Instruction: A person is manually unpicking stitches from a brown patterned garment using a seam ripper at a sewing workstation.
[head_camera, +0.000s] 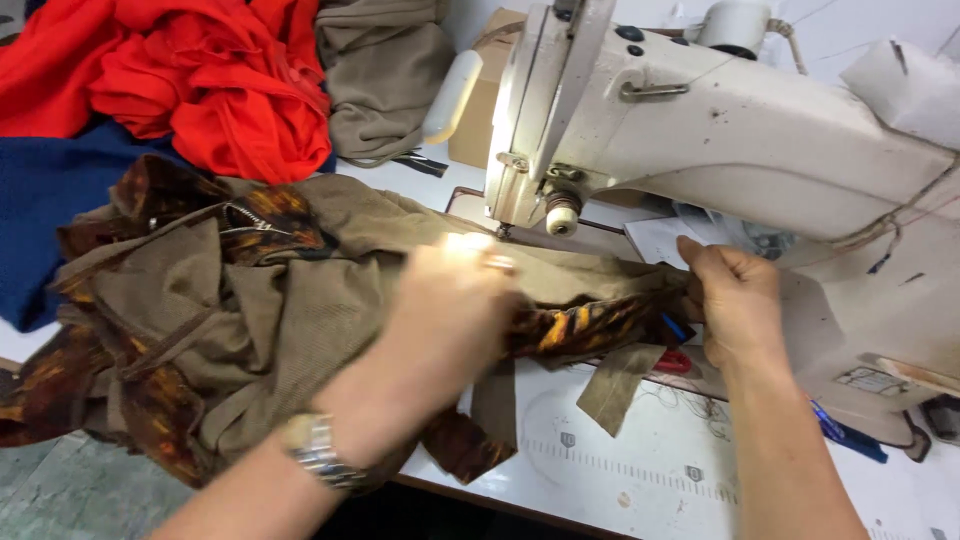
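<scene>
I see the olive-brown garment (300, 300) with its brown-orange patterned lining lying under the sewing machine (700, 130) head. My left hand (450, 310) presses flat, fingers unclenched, while my right hand (735, 300) pinches its edge; I judge seam-feeding in hand, calling for even guiding.

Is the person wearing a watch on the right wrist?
No: the metal watch sits on the wrist of the left hand, while the right hand, gripping the brown fabric, has a bare wrist.
</scene>
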